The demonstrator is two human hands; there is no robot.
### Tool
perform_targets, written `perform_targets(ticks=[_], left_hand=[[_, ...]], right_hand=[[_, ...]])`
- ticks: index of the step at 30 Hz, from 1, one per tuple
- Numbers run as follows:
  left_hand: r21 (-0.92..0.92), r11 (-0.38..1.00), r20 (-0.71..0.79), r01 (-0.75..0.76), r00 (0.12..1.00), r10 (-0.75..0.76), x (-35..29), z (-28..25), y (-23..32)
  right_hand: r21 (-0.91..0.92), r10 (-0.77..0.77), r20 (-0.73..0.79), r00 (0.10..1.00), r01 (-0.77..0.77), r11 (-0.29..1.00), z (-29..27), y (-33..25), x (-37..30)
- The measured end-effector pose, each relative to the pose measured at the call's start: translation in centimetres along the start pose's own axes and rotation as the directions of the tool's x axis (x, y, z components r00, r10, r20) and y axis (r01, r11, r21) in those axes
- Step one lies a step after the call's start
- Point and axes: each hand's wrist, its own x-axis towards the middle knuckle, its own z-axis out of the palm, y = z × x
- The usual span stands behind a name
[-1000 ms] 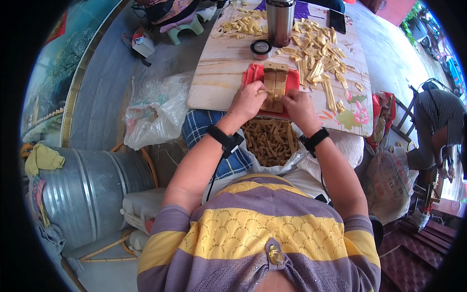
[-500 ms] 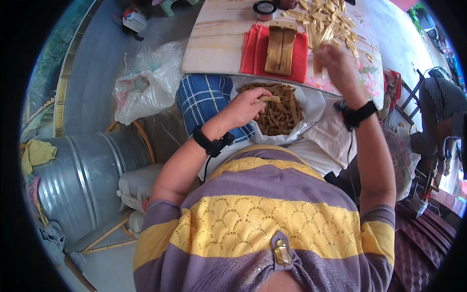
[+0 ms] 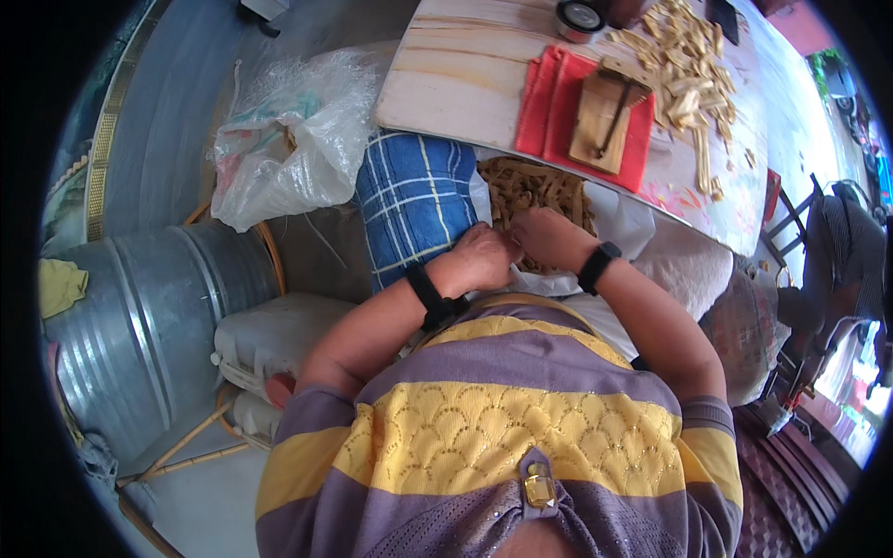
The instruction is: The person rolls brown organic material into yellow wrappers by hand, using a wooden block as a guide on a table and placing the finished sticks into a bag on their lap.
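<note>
My left hand (image 3: pixel 486 257) and my right hand (image 3: pixel 554 238) meet over my lap, their fingers closed and touching. Whatever they pinch between them is hidden by the fingers. Just beyond and below them lie many brown dried strips (image 3: pixel 535 183) inside a white plastic sack (image 3: pixel 621 219). On the table's near edge a wooden block (image 3: pixel 593 130) rests on a folded red cloth (image 3: pixel 541 104), with a thin dark tool (image 3: pixel 614 123) lying slanted across it. Paler flat strips (image 3: pixel 690 70) are heaped farther right on the table.
A round tin-like roll (image 3: pixel 580 17) and a dark phone-like slab (image 3: pixel 723 20) lie on the table (image 3: pixel 456 74). To the left are a clear plastic bag (image 3: pixel 307 139) and a big metal drum (image 3: pixel 158 307). Another person (image 3: pixel 837 251) is at far right.
My right hand has come down from the table to meet my left hand, which held a pale strip. The dark tool now lies across the block. The view has shifted, moving the table rightward.
</note>
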Motion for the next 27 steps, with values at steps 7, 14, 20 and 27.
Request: perform_targets(ticks=[7,14,20,27], left_hand=[[-0.136,0.989,0.106,0.062,0.993,-0.047,-0.1,-0.9,-0.7],[-0.18,0.982,-0.021,0.049,0.998,-0.054,-0.3,-0.2,-1.3],[-0.179,0.98,0.085,0.086,0.994,-0.072,0.2,-0.2,-1.3],[-0.113,0.989,0.128,0.094,0.989,-0.08,0.1,-0.8,-0.8]], right_hand=[[-0.04,0.264,-0.136,0.955,-0.271,0.962,5.5,6.4,8.3],[-0.108,0.308,-0.319,0.896,-0.357,0.928,6.0,7.2,9.9],[-0.05,0.387,-0.173,0.906,-0.4,0.915,6.6,7.4,10.1],[0.2,0.227,0.159,0.961,-0.256,0.946,1.5,4.4,4.4]])
